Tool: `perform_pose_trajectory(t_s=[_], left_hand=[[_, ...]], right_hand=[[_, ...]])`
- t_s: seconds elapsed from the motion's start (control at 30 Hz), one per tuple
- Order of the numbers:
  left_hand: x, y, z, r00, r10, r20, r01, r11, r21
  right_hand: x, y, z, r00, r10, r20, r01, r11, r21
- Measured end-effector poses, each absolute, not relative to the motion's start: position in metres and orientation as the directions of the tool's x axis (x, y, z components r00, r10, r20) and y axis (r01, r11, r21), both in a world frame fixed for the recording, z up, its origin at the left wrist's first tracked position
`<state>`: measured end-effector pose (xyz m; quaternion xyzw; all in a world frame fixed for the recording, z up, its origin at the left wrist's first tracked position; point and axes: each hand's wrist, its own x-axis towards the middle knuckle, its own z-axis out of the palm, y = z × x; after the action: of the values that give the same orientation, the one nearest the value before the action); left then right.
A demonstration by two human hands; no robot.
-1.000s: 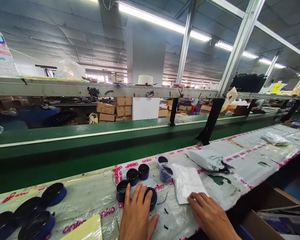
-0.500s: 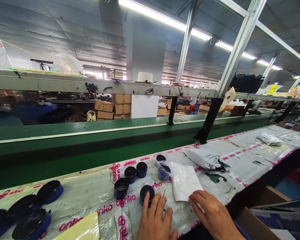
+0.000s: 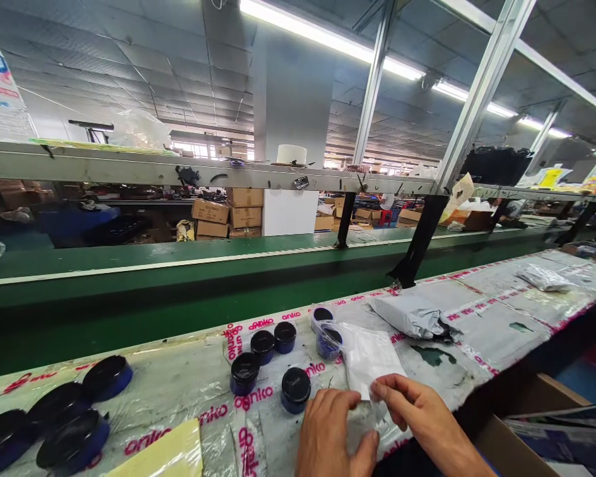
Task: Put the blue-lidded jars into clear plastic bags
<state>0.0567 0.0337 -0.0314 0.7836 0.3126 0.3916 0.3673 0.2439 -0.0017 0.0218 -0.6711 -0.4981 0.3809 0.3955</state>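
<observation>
My hands meet over the near end of a white plastic bag (image 3: 370,358), lifting its translucent edge. My left hand (image 3: 335,434) grips the edge from below, and my right hand (image 3: 412,411) pinches it between thumb and fingers. Just left of my hands stands a black-lidded blue jar (image 3: 296,390), not touched. Several more such jars (image 3: 262,346) sit beyond it. Two jars sealed in clear film (image 3: 326,331) lie against the bag's far end.
The bench is covered in plastic with pink anko tape (image 3: 255,397). Larger blue jars (image 3: 73,438) and a yellow pad (image 3: 159,450) lie left, a grey mailer bag (image 3: 407,316) lies behind, a green conveyor (image 3: 129,278) runs along the far side, and a cardboard box (image 3: 516,450) sits at lower right.
My left hand has left the jar and moved right to the bag. Both hands now raise the bag's near edge.
</observation>
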Motion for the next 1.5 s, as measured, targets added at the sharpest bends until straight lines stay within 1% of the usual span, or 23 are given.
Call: perform_pose_trajectory(t_s=[0.1,0.17,0.23,0.37,0.47,0.57,0.67,0.8,0.9,0.97,1.03,1.07,1.1,1.13,1.17,1.2,1.23,1.27,1.3,1.4,1.47,1.5], left_hand=[[0.058,0.033,-0.013,0.451,0.866,0.217,0.134,-0.306,0.943],[0.056,0.034,-0.004,0.455,0.877,0.159,0.062,-0.209,0.976],[0.053,0.037,0.003,0.444,0.887,0.131,-0.022,-0.135,0.991],[0.039,0.046,0.012,0.479,0.877,0.035,-0.133,0.033,0.991],[0.025,0.051,0.017,0.510,0.860,-0.026,-0.160,0.124,0.979],[0.015,0.052,0.021,0.500,0.866,-0.004,-0.151,0.092,0.984],[0.011,0.051,0.022,0.465,0.885,0.022,-0.141,0.049,0.989],[0.011,0.053,0.020,0.387,0.922,-0.016,-0.112,0.065,0.992],[0.011,0.055,0.017,0.343,0.939,-0.006,-0.060,0.028,0.998],[0.008,0.058,0.016,0.289,0.957,0.018,0.008,-0.022,1.000],[0.002,0.062,0.015,0.219,0.972,0.080,0.156,-0.116,0.981],[-0.001,0.064,0.014,0.197,0.966,0.170,0.246,-0.216,0.945],[-0.005,0.068,0.013,0.190,0.934,0.303,0.341,-0.352,0.871],[-0.009,0.071,0.012,0.197,0.869,0.455,0.432,-0.493,0.755],[-0.012,0.075,0.011,0.218,0.776,0.592,0.509,-0.608,0.609],[-0.015,0.078,0.011,0.249,0.679,0.691,0.569,-0.680,0.463],[-0.017,0.082,0.011,0.276,0.605,0.747,0.617,-0.708,0.345],[-0.019,0.085,0.012,0.298,0.566,0.769,0.656,-0.706,0.266],[-0.020,0.088,0.013,0.310,0.556,0.771,0.689,-0.690,0.221],[-0.021,0.094,0.015,0.329,0.574,0.750,0.762,-0.630,0.148],[-0.021,0.098,0.013,0.344,0.586,0.734,0.805,-0.587,0.092],[-0.022,0.100,0.011,0.356,0.587,0.727,0.819,-0.571,0.059]], right_hand=[[0.233,0.001,0.025,0.147,0.979,-0.142,0.233,-0.174,-0.957],[0.226,0.000,0.025,0.097,0.983,-0.159,0.120,-0.170,-0.978],[0.220,-0.001,0.025,0.043,0.982,-0.183,0.036,-0.185,-0.982],[0.212,-0.002,0.028,-0.041,0.981,-0.191,-0.006,-0.191,-0.981],[0.206,0.001,0.033,-0.096,0.976,-0.193,-0.012,-0.195,-0.981],[0.200,0.005,0.036,-0.117,0.975,-0.187,0.004,-0.188,-0.982],[0.194,0.008,0.035,-0.091,0.982,-0.164,0.008,-0.164,-0.986],[0.189,0.014,0.029,0.052,0.996,-0.072,0.027,-0.074,-0.997],[0.188,0.019,0.027,0.172,0.985,-0.018,0.032,-0.024,-0.999],[0.188,0.023,0.030,0.223,0.975,-0.013,0.015,-0.017,-1.000],[0.187,0.026,0.036,0.255,0.967,-0.029,0.006,-0.031,-0.999],[0.186,0.028,0.040,0.258,0.965,-0.041,0.013,-0.046,-0.999],[0.185,0.030,0.042,0.257,0.965,-0.049,0.028,-0.058,-0.998],[0.184,0.032,0.044,0.255,0.966,-0.046,0.048,-0.060,-0.997],[0.182,0.034,0.045,0.251,0.967,-0.036,0.071,-0.055,-0.996],[0.181,0.037,0.044,0.250,0.968,-0.011,0.103,-0.038,-0.994],[0.180,0.041,0.042,0.254,0.967,0.030,0.146,-0.008,-0.989],[0.180,0.045,0.040,0.257,0.963,0.081,0.195,0.031,-0.980],[0.179,0.050,0.037,0.254,0.958,0.132,0.248,0.067,-0.966],[0.179,0.063,0.029,0.225,0.934,0.278,0.400,0.171,-0.901],[0.178,0.071,0.023,0.172,0.891,0.420,0.520,0.280,-0.807],[0.178,0.074,0.018,0.122,0.849,0.513,0.590,0.354,-0.726]])
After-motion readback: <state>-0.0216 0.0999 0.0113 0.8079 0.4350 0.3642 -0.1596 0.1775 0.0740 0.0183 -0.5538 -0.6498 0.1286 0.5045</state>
